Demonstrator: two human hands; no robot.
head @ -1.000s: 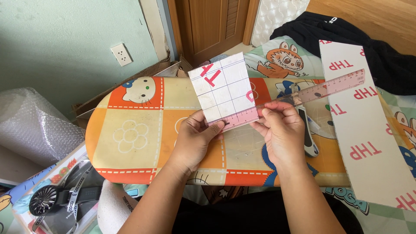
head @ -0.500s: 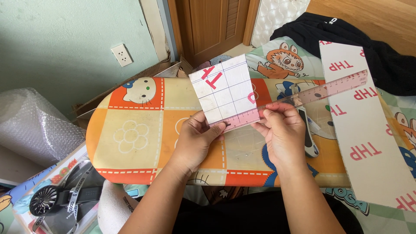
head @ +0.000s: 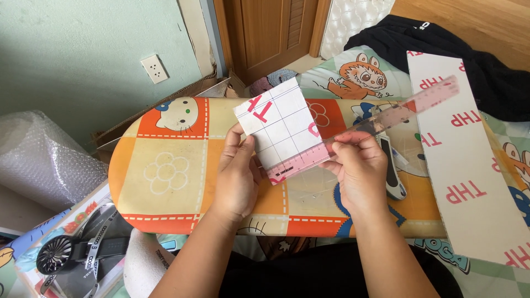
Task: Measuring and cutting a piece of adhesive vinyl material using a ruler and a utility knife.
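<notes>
Head view: left hand (head: 237, 176) fingers grip the gridded card (head: 281, 129); right hand (head: 359, 174) fingers pinch the pink ruler (head: 375, 124) against its lower edge.

Home, most likely a bedroom or living room, floor-level setup. Evidence: pale green painted wall (head: 83, 33) with a household wall socket (head: 154, 68), wooden panelled door (head: 270, 30) in wood frame, wood flooring (head: 469, 16) top right. Work surface is a small ironing board (head: 165, 165) with a cartoon-print cover, sitting low. Cartoon-print bedding or mat (head: 353, 74) behind it, black garment (head: 441, 49) dumped on it. Roll of bubble wrap (head: 38, 160) at left, small handheld fan (head: 55, 256) in a box lower left. Domestic clutter, no shop or workshop fixtures.
</notes>
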